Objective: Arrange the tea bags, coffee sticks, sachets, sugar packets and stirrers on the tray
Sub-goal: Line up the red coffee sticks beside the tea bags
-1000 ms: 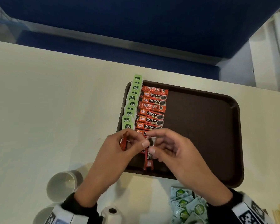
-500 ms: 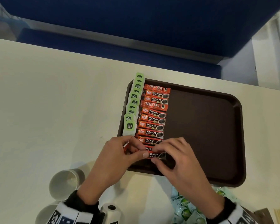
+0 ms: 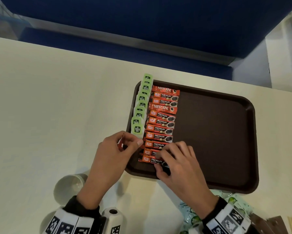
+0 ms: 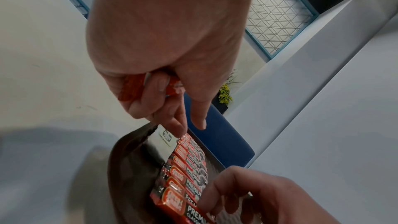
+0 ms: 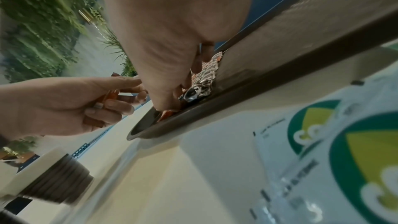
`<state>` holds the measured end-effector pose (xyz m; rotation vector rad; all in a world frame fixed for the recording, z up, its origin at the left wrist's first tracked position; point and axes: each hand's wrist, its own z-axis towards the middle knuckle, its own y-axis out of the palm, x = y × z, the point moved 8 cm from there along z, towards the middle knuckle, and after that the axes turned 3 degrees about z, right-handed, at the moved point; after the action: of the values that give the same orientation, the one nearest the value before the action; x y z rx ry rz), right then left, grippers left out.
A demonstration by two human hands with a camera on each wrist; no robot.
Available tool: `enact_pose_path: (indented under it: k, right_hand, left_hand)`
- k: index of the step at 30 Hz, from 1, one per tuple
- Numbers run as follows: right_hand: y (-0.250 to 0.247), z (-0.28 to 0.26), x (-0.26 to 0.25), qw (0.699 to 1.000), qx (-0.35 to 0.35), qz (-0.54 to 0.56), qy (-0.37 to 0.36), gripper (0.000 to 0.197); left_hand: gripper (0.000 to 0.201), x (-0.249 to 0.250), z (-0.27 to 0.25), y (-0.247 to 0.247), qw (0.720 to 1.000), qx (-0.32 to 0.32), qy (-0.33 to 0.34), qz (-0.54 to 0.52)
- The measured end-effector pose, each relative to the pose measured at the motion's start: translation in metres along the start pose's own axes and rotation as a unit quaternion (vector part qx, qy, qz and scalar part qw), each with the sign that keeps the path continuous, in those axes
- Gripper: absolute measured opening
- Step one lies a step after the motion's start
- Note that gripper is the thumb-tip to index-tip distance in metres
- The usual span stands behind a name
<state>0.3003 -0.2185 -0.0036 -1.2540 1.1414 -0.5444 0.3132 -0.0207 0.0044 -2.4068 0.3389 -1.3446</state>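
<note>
Coffee sticks (image 3: pixel 160 125): one row along the tray's (image 3: pixel 226 132) left edge, nearest stick pinched in my right hand (image 3: pixel 179 168), spares clutched in my left hand (image 3: pixel 115 154); a careless nudge could skew neighbours.

Your right hand (image 3: pixel 179 168) covers the right ends of the nearest coffee sticks (image 3: pixel 150 159). Your left hand's (image 3: pixel 115 156) curled fingers hide most of the red packets (image 4: pixel 131 89) in its grip. The green-and-white sachets (image 3: pixel 190 217) are cut off by the bottom edge.
</note>
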Motion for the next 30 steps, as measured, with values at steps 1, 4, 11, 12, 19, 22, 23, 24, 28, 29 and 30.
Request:
enact_pose_path:
  k: [1, 4, 11, 12, 19, 22, 23, 24, 28, 29, 30]
  right_hand:
    - [0.002, 0.000, -0.001, 1.000, -0.005, -0.003, -0.002, 0.024]
    - [0.005, 0.000, -0.002, 1.000, -0.013, -0.013, -0.008, 0.023]
    - [0.005, -0.001, 0.000, 1.000, -0.006, -0.013, -0.003, 0.027]
    - [0.005, -0.001, 0.000, 1.000, -0.004, -0.009, 0.000, 0.028]
    - [-0.009, -0.001, 0.002, 0.997, 0.019, 0.073, 0.034, 0.021]
    - [-0.021, 0.002, 0.005, 0.961, 0.022, 0.257, 0.101, 0.013]
    - [-0.023, 0.004, 0.003, 0.932, 0.009, 0.340, 0.128, 0.013]
    - [-0.024, 0.006, -0.002, 0.895, -0.017, 0.420, 0.150, 0.014]
    - [-0.028, 0.013, -0.027, 0.773, -0.088, 0.604, 0.170, 0.017]
    - [-0.031, 0.013, -0.027, 0.768, -0.084, 0.610, 0.174, 0.016]
    - [-0.033, 0.012, -0.025, 0.769, -0.074, 0.609, 0.181, 0.014]
  left_hand:
    - [0.012, 0.000, 0.000, -0.001, 1.000, 0.002, 0.000, -0.002]
    - [0.011, 0.000, 0.000, -0.004, 1.000, 0.006, 0.000, -0.005]
    - [0.011, -0.004, 0.000, -0.006, 1.000, 0.007, 0.007, -0.008]
    - [0.011, -0.004, 0.000, -0.006, 1.000, 0.006, 0.006, -0.008]
    - [0.025, -0.001, -0.002, 0.003, 0.998, -0.016, -0.006, -0.065]
    - [0.042, 0.010, -0.007, 0.009, 0.992, -0.040, 0.008, -0.117]
    - [0.046, 0.017, -0.011, 0.011, 0.990, -0.050, 0.023, -0.131]
    - [0.048, 0.025, -0.015, 0.014, 0.986, -0.067, 0.036, -0.148]
    - [0.053, 0.046, -0.028, 0.030, 0.972, -0.137, 0.070, -0.176]
    - [0.054, 0.048, -0.030, 0.033, 0.973, -0.144, 0.075, -0.167]
    - [0.052, 0.048, -0.030, 0.035, 0.974, -0.144, 0.081, -0.157]
